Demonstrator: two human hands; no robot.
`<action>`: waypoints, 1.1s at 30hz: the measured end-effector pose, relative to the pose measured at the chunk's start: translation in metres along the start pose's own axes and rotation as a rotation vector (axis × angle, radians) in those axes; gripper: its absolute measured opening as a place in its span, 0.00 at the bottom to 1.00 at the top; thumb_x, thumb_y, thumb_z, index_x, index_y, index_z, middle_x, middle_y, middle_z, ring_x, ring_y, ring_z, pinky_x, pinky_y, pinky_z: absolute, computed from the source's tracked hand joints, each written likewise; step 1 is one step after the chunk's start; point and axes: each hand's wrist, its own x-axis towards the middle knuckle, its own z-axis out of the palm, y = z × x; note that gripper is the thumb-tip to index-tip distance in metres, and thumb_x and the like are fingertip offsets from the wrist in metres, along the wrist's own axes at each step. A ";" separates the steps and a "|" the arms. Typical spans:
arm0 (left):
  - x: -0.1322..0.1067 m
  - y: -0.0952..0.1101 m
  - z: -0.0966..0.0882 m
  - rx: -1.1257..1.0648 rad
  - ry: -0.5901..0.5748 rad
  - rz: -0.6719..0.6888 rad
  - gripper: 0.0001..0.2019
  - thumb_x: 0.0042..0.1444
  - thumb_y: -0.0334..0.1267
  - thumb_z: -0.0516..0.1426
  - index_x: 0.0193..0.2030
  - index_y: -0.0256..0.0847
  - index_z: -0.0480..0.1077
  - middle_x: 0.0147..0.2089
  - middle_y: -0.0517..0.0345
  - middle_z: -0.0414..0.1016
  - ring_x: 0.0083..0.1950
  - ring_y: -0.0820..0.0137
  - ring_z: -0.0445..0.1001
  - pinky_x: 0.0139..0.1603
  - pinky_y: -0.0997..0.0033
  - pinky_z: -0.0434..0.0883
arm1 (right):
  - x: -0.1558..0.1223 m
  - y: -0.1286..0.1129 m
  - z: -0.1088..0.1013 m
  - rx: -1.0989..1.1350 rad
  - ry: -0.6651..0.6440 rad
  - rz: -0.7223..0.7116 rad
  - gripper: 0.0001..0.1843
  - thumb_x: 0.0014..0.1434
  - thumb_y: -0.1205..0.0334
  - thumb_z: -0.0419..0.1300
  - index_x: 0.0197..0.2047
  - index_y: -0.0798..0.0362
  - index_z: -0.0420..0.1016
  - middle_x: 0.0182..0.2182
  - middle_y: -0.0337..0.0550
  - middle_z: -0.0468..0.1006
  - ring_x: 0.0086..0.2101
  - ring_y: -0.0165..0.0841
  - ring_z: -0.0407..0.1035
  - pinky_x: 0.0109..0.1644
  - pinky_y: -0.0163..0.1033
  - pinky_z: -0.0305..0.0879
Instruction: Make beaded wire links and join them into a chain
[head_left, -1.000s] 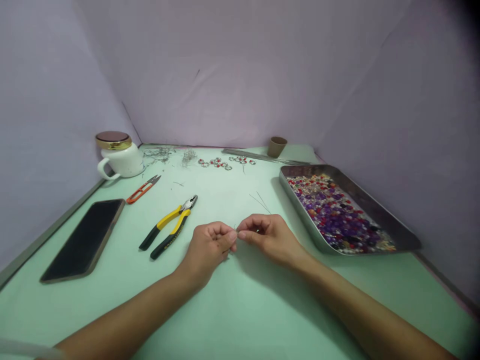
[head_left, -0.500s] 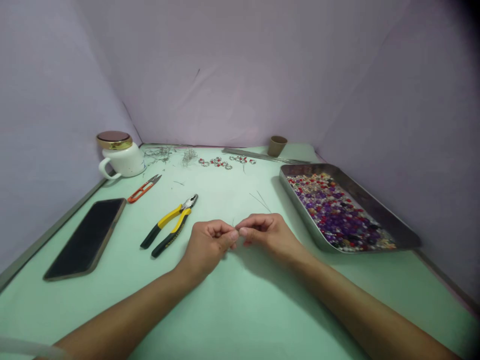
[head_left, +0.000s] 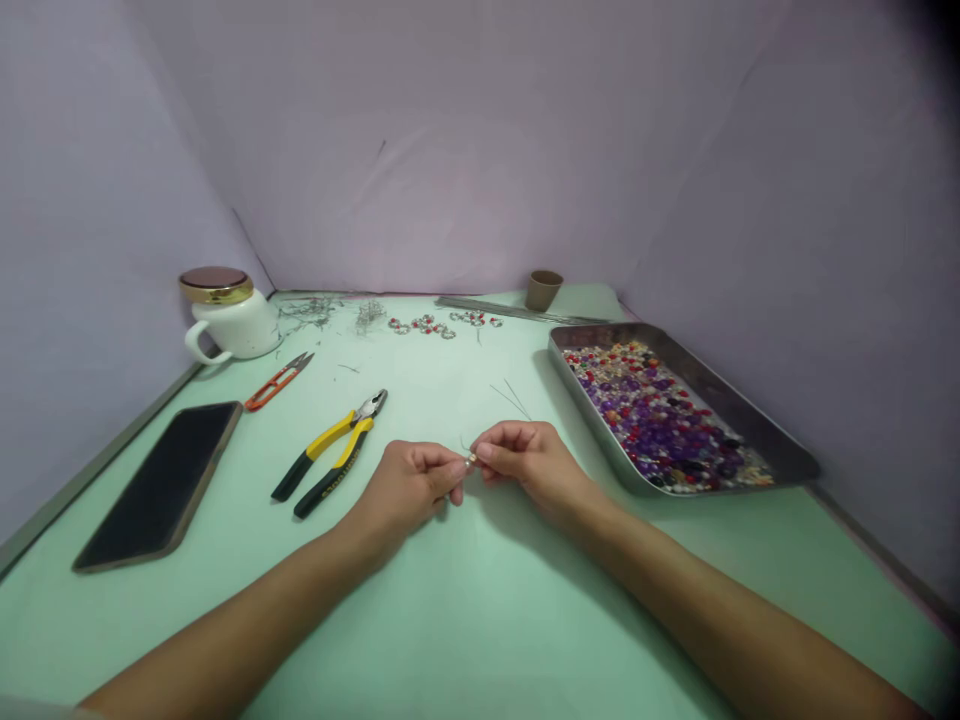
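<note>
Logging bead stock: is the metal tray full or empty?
Neither; the metal tray is partly filled: mixed beads cover much of its bottom, bare sides showing above them.

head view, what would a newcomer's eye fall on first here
The metal tray of purple, red and pale beads, on the right, stands out first. Next come the yellow-and-black pliers, lying open left of centre. Between them, the left hand and right hand pinch a tiny shiny piece.

Pliers point(head_left: 351, 452) block the way beside the left hand point(head_left: 416, 485), a tray point(head_left: 739, 405) beyond the right hand point(head_left: 525, 460); open worktop point(head_left: 435, 390) runs between.
</note>
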 end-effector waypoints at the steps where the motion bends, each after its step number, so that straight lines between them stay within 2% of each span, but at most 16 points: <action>1: 0.000 0.002 -0.001 0.059 -0.002 0.002 0.11 0.48 0.38 0.54 0.18 0.35 0.67 0.13 0.65 0.59 0.15 0.82 0.49 0.17 0.78 0.47 | -0.001 0.000 0.001 -0.019 0.002 -0.012 0.07 0.43 0.62 0.63 0.22 0.57 0.71 0.17 0.35 0.71 0.19 0.23 0.62 0.26 0.31 0.59; 6: -0.001 0.006 -0.003 0.311 0.035 0.080 0.10 0.46 0.35 0.53 0.17 0.35 0.67 0.14 0.63 0.60 0.17 0.79 0.54 0.19 0.77 0.52 | -0.003 0.006 0.005 0.048 -0.011 -0.011 0.08 0.42 0.61 0.64 0.21 0.57 0.70 0.15 0.35 0.70 0.18 0.23 0.62 0.26 0.32 0.60; 10: 0.000 0.007 -0.006 0.363 0.044 0.118 0.10 0.46 0.36 0.52 0.21 0.35 0.70 0.16 0.62 0.62 0.18 0.78 0.55 0.19 0.77 0.53 | -0.002 0.011 0.006 0.226 -0.008 0.056 0.09 0.41 0.60 0.65 0.23 0.56 0.70 0.17 0.35 0.70 0.20 0.24 0.64 0.29 0.33 0.62; 12: 0.001 0.009 -0.010 0.368 0.024 0.131 0.10 0.47 0.36 0.51 0.24 0.34 0.72 0.16 0.63 0.61 0.18 0.77 0.55 0.19 0.77 0.53 | -0.001 0.011 0.005 0.246 -0.028 0.081 0.09 0.41 0.60 0.65 0.23 0.56 0.71 0.18 0.36 0.70 0.21 0.24 0.65 0.30 0.34 0.64; 14: 0.001 0.011 -0.016 0.403 -0.019 0.164 0.10 0.47 0.36 0.51 0.25 0.35 0.72 0.16 0.63 0.60 0.18 0.77 0.54 0.19 0.76 0.53 | -0.001 0.007 0.003 0.157 -0.035 0.066 0.09 0.42 0.59 0.64 0.26 0.56 0.72 0.21 0.38 0.72 0.23 0.26 0.66 0.31 0.36 0.64; 17: -0.002 0.015 -0.025 0.537 -0.047 0.245 0.10 0.45 0.36 0.52 0.22 0.38 0.73 0.16 0.63 0.61 0.19 0.77 0.55 0.20 0.76 0.51 | -0.002 -0.004 -0.002 -0.124 0.035 -0.068 0.14 0.43 0.60 0.64 0.35 0.54 0.72 0.31 0.44 0.75 0.31 0.31 0.68 0.35 0.37 0.64; 19: -0.005 0.020 -0.029 0.614 -0.033 0.301 0.09 0.43 0.35 0.53 0.22 0.40 0.74 0.16 0.63 0.65 0.20 0.75 0.58 0.21 0.76 0.52 | -0.004 -0.011 -0.003 -0.310 0.060 -0.118 0.10 0.44 0.61 0.63 0.32 0.54 0.73 0.31 0.44 0.75 0.32 0.32 0.68 0.34 0.37 0.64; 21: -0.008 0.024 -0.030 0.664 -0.022 0.350 0.08 0.42 0.34 0.53 0.23 0.43 0.75 0.17 0.62 0.68 0.21 0.74 0.61 0.23 0.76 0.54 | -0.007 -0.016 -0.003 -0.419 0.014 -0.079 0.07 0.46 0.60 0.61 0.26 0.55 0.73 0.26 0.43 0.74 0.27 0.31 0.66 0.30 0.35 0.63; 23: -0.011 0.029 -0.029 0.712 -0.016 0.382 0.08 0.40 0.33 0.54 0.22 0.44 0.75 0.18 0.62 0.70 0.22 0.73 0.63 0.26 0.75 0.56 | -0.008 -0.017 -0.001 -0.399 -0.068 -0.007 0.07 0.46 0.60 0.61 0.27 0.55 0.73 0.23 0.42 0.73 0.25 0.29 0.65 0.27 0.34 0.62; 26: -0.013 0.033 -0.027 0.781 -0.008 0.400 0.09 0.38 0.32 0.54 0.21 0.45 0.75 0.19 0.61 0.71 0.23 0.72 0.65 0.27 0.73 0.56 | -0.009 -0.011 0.004 -0.246 -0.175 0.036 0.17 0.43 0.63 0.63 0.40 0.53 0.71 0.31 0.44 0.74 0.27 0.29 0.66 0.28 0.35 0.63; 27: -0.014 0.033 -0.026 0.811 -0.008 0.415 0.08 0.38 0.31 0.54 0.21 0.44 0.75 0.20 0.60 0.71 0.24 0.71 0.65 0.27 0.72 0.56 | -0.009 -0.009 0.005 -0.209 -0.203 0.038 0.19 0.42 0.64 0.63 0.41 0.53 0.70 0.31 0.44 0.74 0.27 0.29 0.66 0.28 0.35 0.63; 31: -0.017 0.033 -0.026 1.000 -0.027 0.515 0.08 0.41 0.32 0.53 0.24 0.42 0.75 0.22 0.57 0.71 0.26 0.69 0.65 0.26 0.71 0.55 | -0.010 -0.001 0.011 -0.201 -0.266 0.106 0.07 0.43 0.63 0.64 0.28 0.56 0.74 0.17 0.36 0.69 0.18 0.24 0.60 0.23 0.31 0.58; 33: -0.018 0.033 -0.025 1.055 -0.007 0.566 0.10 0.43 0.32 0.53 0.30 0.43 0.74 0.25 0.56 0.72 0.28 0.67 0.67 0.28 0.70 0.57 | -0.010 0.001 0.012 -0.177 -0.249 0.129 0.07 0.43 0.62 0.64 0.24 0.57 0.73 0.15 0.35 0.68 0.17 0.23 0.60 0.22 0.31 0.57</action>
